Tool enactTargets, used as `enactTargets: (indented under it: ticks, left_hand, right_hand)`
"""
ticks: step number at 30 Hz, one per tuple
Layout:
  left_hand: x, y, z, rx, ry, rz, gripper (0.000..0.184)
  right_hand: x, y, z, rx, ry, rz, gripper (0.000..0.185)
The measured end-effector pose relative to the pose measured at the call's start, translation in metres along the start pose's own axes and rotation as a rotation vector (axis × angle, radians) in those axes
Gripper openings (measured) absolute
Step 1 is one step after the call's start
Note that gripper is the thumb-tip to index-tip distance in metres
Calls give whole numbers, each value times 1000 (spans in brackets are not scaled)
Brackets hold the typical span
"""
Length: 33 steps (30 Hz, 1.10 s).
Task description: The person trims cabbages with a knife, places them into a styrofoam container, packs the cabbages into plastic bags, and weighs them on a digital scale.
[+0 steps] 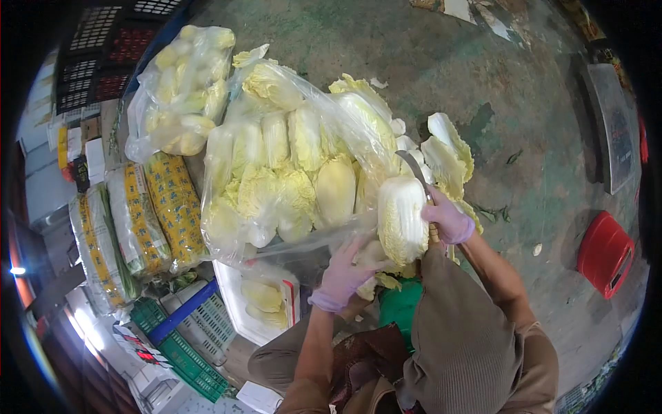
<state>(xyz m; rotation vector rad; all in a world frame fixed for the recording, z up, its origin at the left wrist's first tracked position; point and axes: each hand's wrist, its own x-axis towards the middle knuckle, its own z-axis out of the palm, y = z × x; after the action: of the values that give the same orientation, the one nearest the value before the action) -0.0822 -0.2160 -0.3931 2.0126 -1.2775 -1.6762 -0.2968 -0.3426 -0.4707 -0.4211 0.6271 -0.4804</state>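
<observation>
My right hand [448, 217], in a thin purple glove, is closed round a knife [412, 165]; its curved blade points up past a napa cabbage [403, 219]. That cabbage is upright in front of me, its pale base at the top, with my right fingers against its side. My left hand [343, 274], gloved too, has its fingers stretched apart near the cabbage's lower left, beside some pale leaves [372, 257]. Whether it touches them I cannot tell. A large clear plastic bag [227, 248] full of napa cabbages [336, 190] lies just beyond my left hand.
Trimmed leaves [447, 162] are heaped on the floor right of the bag. A second filled bag [181, 90] stands further back. On the left are wrapped bundles [172, 207], a white foam box [238, 303] and green crates [183, 369]. A red stool [605, 254] stands at right.
</observation>
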Motion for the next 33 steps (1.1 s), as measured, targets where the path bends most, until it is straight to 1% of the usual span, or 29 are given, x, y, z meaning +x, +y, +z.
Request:
enactTargets:
  ticks: [2,3,4,5,6,7,8,9,10,11,13,14,16,17,18,20,21,22,23,24,25,27,28,29,31,32,33]
  left_hand:
    - [-2,0,12,-215,212,5,80]
    - [8,17,11,-526,246,-72,77]
    - [16,18,17,-526,253,-68,77]
    - [24,22,21,-846,163,-73,71]
    - [31,26,23,-1164,63,-74,65]
    - [35,32,24,-1200,60,-49,59]
    - [39,30,24,-1199,52,-54,59]
    - [41,25,26,-1146,43,-3,59]
    - [41,22,27,-1093,37,50,58]
    - [41,21,26,-1093,34,49,58]
    - [42,21,25,-1129,5,-30,56]
    - [41,20,26,-1131,2,-30,56]
    - [37,19,29,-1085,10,-61,54]
    - [36,18,30,-1085,17,-65,54]
    - [37,17,31,-1097,41,-74,55]
    - [42,14,35,-1114,56,-76,56]
    - [43,10,36,-1168,54,-90,55]
    - [43,7,37,-1220,55,-107,54]
    - [40,9,38,-1221,57,-109,54]
    - [36,12,37,-1323,8,-72,57]
    - [34,14,37,-1423,-43,-33,59]
    - [37,6,38,-1390,-70,-12,62]
    - [38,3,39,-1359,-97,11,65]
    - [39,3,38,-1360,-98,12,65]
    - [41,5,36,-1410,-135,-146,67]
    - [43,6,35,-1410,-136,-151,67]
    - [47,9,33,-1324,-90,-54,67]
  right_hand:
    - [-3,3,2,-50,-3,77,72]
    - [-5,2,8,-52,-10,80,72]
    - [-9,1,18,-154,-6,84,72]
    - [-11,-2,26,-256,2,87,71]
    - [-11,-6,31,-387,2,159,73]
    - [-8,-11,34,-391,6,154,73]
    - [-5,-14,36,-544,17,-47,80]
    - [-5,-16,41,-692,30,-243,87]
    - [-9,-21,49,-774,128,-253,71]
    - [-7,-19,45,-774,131,-252,71]
    - [4,-15,28,-735,256,-132,47]
    - [9,-26,24,-661,444,-8,24]
    - [18,-23,2,-975,725,-389,19]
    - [18,-28,-1,-1058,792,-503,16]
    - [14,-29,-4,-1057,790,-504,16]
    - [4,-31,-9,-1183,798,-287,17]
    - [1,-29,-8,-1000,769,-132,19]
    - [-3,-29,-5,-1001,770,-130,19]
    - [-9,-32,1,-836,616,-11,21]
    - [-14,-35,8,-667,461,102,23]
    - [-22,-36,16,-635,294,45,30]
    - [-34,-44,40,-774,158,50,37]
    - [-35,-24,37,-835,206,-67,42]
    - [-36,-28,40,-836,207,-67,42]
    - [-37,-40,49,-649,226,128,44]
    - [-39,-39,52,-646,229,130,44]
    - [-39,-38,55,-577,240,161,44]
